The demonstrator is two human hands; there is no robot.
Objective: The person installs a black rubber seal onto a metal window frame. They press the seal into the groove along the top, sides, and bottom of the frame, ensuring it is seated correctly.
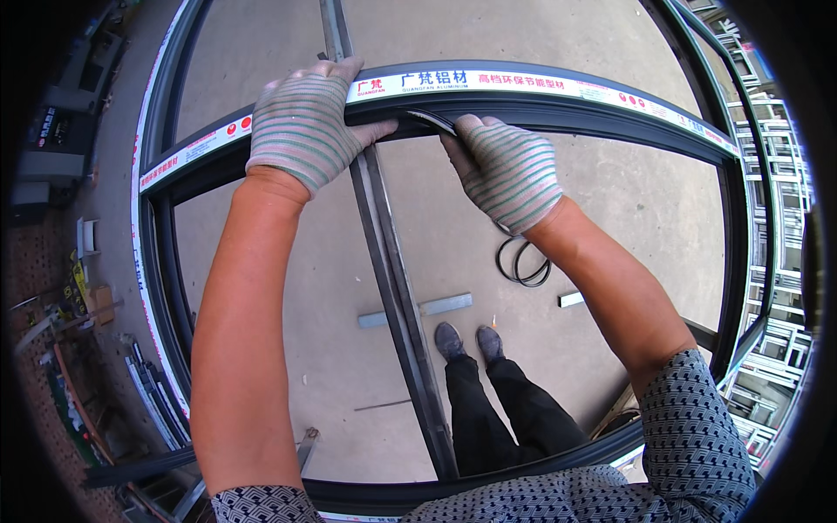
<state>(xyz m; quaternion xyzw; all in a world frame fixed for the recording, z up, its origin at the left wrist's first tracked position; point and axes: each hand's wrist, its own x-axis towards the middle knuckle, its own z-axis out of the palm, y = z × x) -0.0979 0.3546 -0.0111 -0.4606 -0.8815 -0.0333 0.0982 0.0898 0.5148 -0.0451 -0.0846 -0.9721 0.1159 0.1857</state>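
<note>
A dark aluminium window frame (558, 112) lies before me, its crossbar faced with a white printed protective film (602, 91). My left hand (301, 126), in a striped knit glove, is closed over the crossbar left of the middle. Its thumb lies along the bar's near side. In a matching glove, my right hand (508, 170) pinches a thin black rubber strip (429, 118) between thumb and fingers. The strip's far part meets the crossbar near my left thumb. Below my right wrist, a loose coil of black strip (525, 264) shows; part of it is hidden by the hand.
A long metal support bar (397, 288) runs under the frame between my hands. Short metal bars (446, 304) lie on the floor near my shoes (469, 343). White-wrapped frames (767, 375) are stacked at right. Machines (65, 131) and profiles (153, 392) stand at left.
</note>
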